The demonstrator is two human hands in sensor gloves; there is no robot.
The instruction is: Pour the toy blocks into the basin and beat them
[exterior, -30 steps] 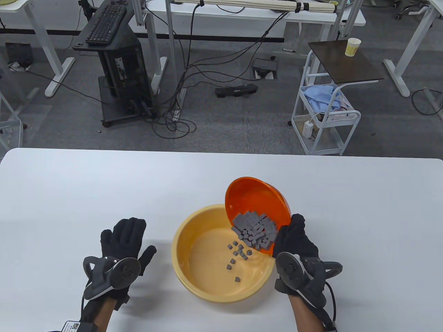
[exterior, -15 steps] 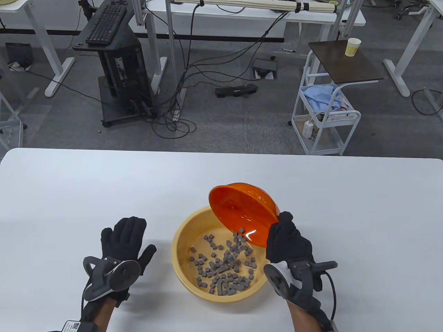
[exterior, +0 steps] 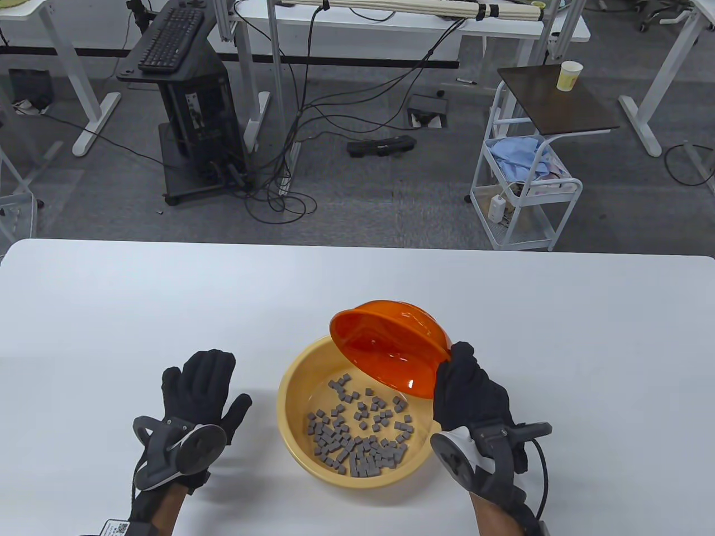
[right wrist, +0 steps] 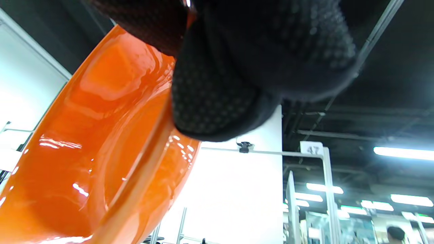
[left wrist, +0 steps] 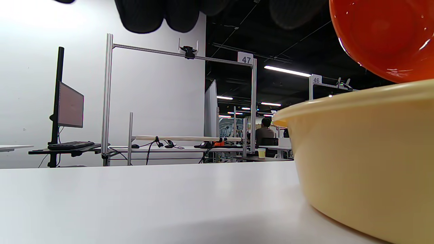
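Pouring: looks finished; right hand [exterior: 468, 386] grips the rim of the glossy orange plastic bowl [exterior: 385, 349], tipped steeply, mouth facing down-left over the far right part of the basin. No blocks visible inside it in table view.
Blocks: small grey toy cubes [exterior: 357, 432] lie on the floor of the round pale-yellow plastic basin [exterior: 290, 416], bunched toward its near side, a few scattered toward the middle and far side. None seen on the desk.
Basin place: on the white desk [exterior: 111, 312], near the front edge, slightly right of centre, between the two hands.
Right hand: fingers curled round the bowl rim; right wrist view shows a gloved fingertip [right wrist: 217, 105] pressed on the bowl [right wrist: 101, 152] edge.
Left hand: left hand [exterior: 198, 385] lies flat on the desk near the front edge, fingers spread and straight, just left of the basin, not touching it, holding nothing. Left wrist view shows the basin wall [left wrist: 366, 162] close by and the bowl [left wrist: 386, 37] hanging above its rim.
Done: step one, blocks into basin, judged complete.
Left: bowl needs setting down on the desk clear of the basin; beating the blocks not yet begun. No beater or tool visible on the desk, so likely done by hand; cannot tell.
Risk: light cubes may bounce out over the low rim when struck.
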